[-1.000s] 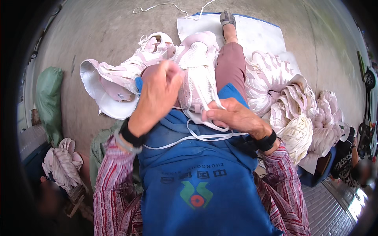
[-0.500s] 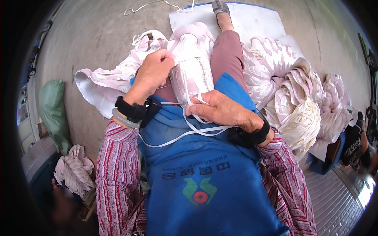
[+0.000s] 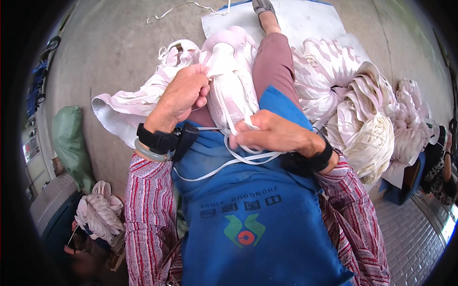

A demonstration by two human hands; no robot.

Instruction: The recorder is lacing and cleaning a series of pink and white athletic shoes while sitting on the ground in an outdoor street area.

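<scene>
A white and pale pink shoe upper (image 3: 233,90) lies over my lap, its toe away from me. My left hand (image 3: 181,95) is closed in a pinch at the upper's left edge; whether a lace end is also between the fingertips is hidden. Near the upper's close end, my right hand (image 3: 276,133) pinches a white shoelace (image 3: 224,164). The lace loops below that hand and trails left across my blue apron (image 3: 248,195). Another lace strand runs along the upper's middle.
Several more uppers (image 3: 126,105) lie at my left. Bundled uppers (image 3: 324,71) and a bundle of white laces (image 3: 367,152) are at my right. A white sheet (image 3: 305,24) lies ahead on the floor. Far left stand a green sack (image 3: 71,143) and more uppers (image 3: 100,209).
My left hand has shifted slightly and its lower fingers show more. The right hand has turned a little, still pinching the lace. The whole view has moved slightly.
</scene>
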